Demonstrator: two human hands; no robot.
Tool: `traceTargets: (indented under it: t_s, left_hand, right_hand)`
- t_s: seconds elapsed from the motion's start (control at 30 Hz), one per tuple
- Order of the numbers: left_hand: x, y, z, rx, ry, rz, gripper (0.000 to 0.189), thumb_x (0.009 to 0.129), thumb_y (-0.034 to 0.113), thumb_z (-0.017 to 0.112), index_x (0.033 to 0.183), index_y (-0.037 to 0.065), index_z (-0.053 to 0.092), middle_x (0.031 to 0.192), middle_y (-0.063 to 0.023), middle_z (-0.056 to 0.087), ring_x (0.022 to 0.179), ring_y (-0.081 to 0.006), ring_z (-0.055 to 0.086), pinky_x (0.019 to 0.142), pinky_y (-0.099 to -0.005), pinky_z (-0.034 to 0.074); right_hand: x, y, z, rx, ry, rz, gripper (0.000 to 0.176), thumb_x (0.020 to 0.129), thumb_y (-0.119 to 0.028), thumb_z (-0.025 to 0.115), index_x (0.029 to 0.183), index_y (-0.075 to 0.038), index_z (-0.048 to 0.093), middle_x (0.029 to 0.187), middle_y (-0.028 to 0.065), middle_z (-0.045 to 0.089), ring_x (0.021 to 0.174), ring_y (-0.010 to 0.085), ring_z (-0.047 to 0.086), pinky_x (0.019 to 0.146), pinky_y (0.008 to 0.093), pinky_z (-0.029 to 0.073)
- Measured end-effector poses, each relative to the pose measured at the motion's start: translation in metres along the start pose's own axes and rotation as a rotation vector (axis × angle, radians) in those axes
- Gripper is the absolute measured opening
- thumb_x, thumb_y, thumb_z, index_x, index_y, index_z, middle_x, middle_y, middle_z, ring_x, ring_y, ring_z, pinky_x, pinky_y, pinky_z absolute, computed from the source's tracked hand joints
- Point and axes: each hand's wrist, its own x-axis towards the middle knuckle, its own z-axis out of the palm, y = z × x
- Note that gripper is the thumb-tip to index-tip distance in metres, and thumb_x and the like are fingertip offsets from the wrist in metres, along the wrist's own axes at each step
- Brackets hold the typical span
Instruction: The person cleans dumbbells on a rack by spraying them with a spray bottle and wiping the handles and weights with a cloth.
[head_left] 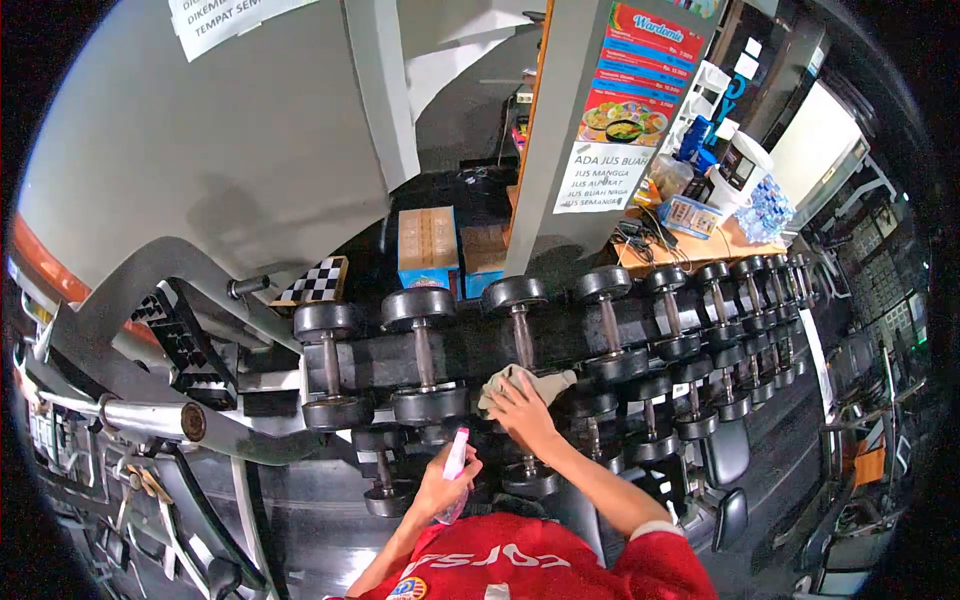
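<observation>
My left hand (442, 487) is wrapped round a spray bottle (455, 458) with a pink and white top, held close to my body. My right hand (524, 414) presses a beige cloth (552, 384) onto the near end of a black dumbbell (519, 330) in the upper row. The fingers are somewhat spread over the cloth, which hides most of that end. The dumbbell's bare metal handle and far head show beyond the cloth. Other black dumbbells (421, 355) lie on both sides of it.
A lower row of dumbbells (693, 402) runs below the upper one. To the left stands a grey machine frame with a bar end (192, 422). Behind the rack are cardboard boxes (427, 240), a pillar with posters (590, 178) and a wooden table (738, 246) holding containers.
</observation>
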Motion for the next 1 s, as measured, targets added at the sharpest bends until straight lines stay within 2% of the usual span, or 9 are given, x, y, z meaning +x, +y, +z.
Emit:
traceTargets:
  t_s: [0.27, 0.43, 0.53, 0.63, 0.77, 0.83, 0.87, 0.93, 1.0]
  left_hand:
    - [-0.004, -0.003, -0.007, -0.061, 0.087, -0.039, 0.023, 0.082, 0.008, 0.064, 0.101, 0.001, 0.052, 0.077, -0.0033, 0.057, 0.055, -0.0108, 0.057, 0.048, -0.0254, 0.046]
    - [-0.009, -0.014, -0.014, -0.1, 0.11, -0.048, 0.022, 0.082, 0.007, 0.064, 0.101, 0.0, 0.052, 0.077, -0.0032, 0.056, 0.054, -0.0108, 0.056, 0.049, -0.0252, 0.046]
    - [-0.012, -0.013, -0.014, -0.132, 0.111, -0.055, 0.022, 0.082, 0.007, 0.064, 0.1, 0.0, 0.052, 0.077, -0.0031, 0.056, 0.054, -0.0107, 0.055, 0.049, -0.0253, 0.046]
    - [-0.013, -0.01, -0.016, -0.122, 0.121, -0.063, 0.022, 0.082, 0.006, 0.064, 0.1, 0.0, 0.052, 0.077, -0.0031, 0.056, 0.054, -0.0106, 0.055, 0.049, -0.0254, 0.045]
    - [-0.015, -0.009, -0.019, -0.071, 0.121, -0.064, 0.021, 0.082, 0.005, 0.064, 0.1, 0.0, 0.052, 0.077, -0.0032, 0.056, 0.054, -0.0105, 0.056, 0.049, -0.0254, 0.046]
    - [-0.015, -0.008, -0.02, -0.069, 0.12, -0.054, 0.021, 0.082, 0.004, 0.063, 0.1, 0.0, 0.052, 0.077, -0.0034, 0.056, 0.054, -0.0106, 0.056, 0.049, -0.0254, 0.046]
    - [-0.016, -0.007, -0.02, -0.069, 0.116, -0.054, 0.021, 0.082, 0.004, 0.063, 0.1, 0.0, 0.052, 0.077, -0.0034, 0.056, 0.054, -0.0106, 0.056, 0.049, -0.0254, 0.046]
    - [-0.016, -0.006, -0.019, -0.073, 0.108, -0.063, 0.02, 0.082, 0.003, 0.062, 0.099, 0.0, 0.052, 0.077, -0.0034, 0.056, 0.054, -0.0109, 0.056, 0.049, -0.0254, 0.046]
    - [-0.014, -0.013, -0.019, -0.073, 0.091, -0.06, 0.02, 0.082, 0.002, 0.062, 0.099, 0.0, 0.052, 0.077, -0.0035, 0.056, 0.054, -0.011, 0.056, 0.049, -0.0255, 0.046]
  right_hand:
    - [0.039, -0.033, 0.035, -0.431, -0.713, -0.259, 0.029, 0.086, -0.024, 0.047, 0.101, -0.013, 0.069, 0.103, 0.0081, 0.066, 0.116, 0.0341, 0.049, 0.107, 0.0594, 0.013]
    - [0.022, -0.003, 0.015, 0.054, -0.321, -0.188, 0.011, 0.075, -0.014, 0.054, 0.081, -0.017, 0.063, 0.095, -0.0007, 0.064, 0.11, 0.0198, 0.055, 0.103, 0.0334, 0.033]
    - [0.005, 0.031, -0.021, 0.221, -0.051, -0.269, 0.03, 0.076, -0.01, 0.052, 0.102, -0.018, 0.064, 0.112, 0.0016, 0.063, 0.119, 0.0163, 0.049, 0.106, 0.0341, 0.032]
    - [-0.023, 0.056, -0.031, 0.413, 0.014, 0.005, 0.049, 0.067, 0.005, 0.053, 0.111, -0.015, 0.062, 0.12, 0.0043, 0.059, 0.123, 0.0173, 0.046, 0.108, 0.0356, 0.032]
    - [-0.055, 0.057, -0.001, 0.678, 0.248, 0.513, 0.033, 0.083, 0.003, 0.048, 0.113, -0.007, 0.059, 0.108, 0.0136, 0.062, 0.113, 0.0246, 0.054, 0.093, 0.0351, 0.044]
    - [-0.056, 0.054, -0.002, 1.051, 0.172, 1.251, 0.031, 0.095, -0.015, 0.044, 0.119, 0.002, 0.052, 0.122, 0.0217, 0.054, 0.12, 0.0284, 0.048, 0.098, 0.032, 0.038]
    - [-0.062, 0.051, 0.012, 1.05, 0.175, 1.254, 0.031, 0.095, -0.015, 0.044, 0.119, 0.002, 0.052, 0.122, 0.0217, 0.054, 0.12, 0.0284, 0.048, 0.098, 0.032, 0.038]
    - [-0.082, 0.044, 0.068, 1.089, 0.666, 1.25, 0.031, 0.096, -0.018, 0.043, 0.119, 0.001, 0.051, 0.109, 0.018, 0.059, 0.096, 0.0278, 0.056, 0.084, 0.034, 0.042]
    - [-0.08, 0.026, 0.058, 1.039, 0.394, 1.49, 0.048, 0.097, -0.024, 0.042, 0.133, 0.008, 0.035, 0.134, 0.0198, 0.044, 0.121, 0.0259, 0.043, 0.1, 0.0322, 0.032]
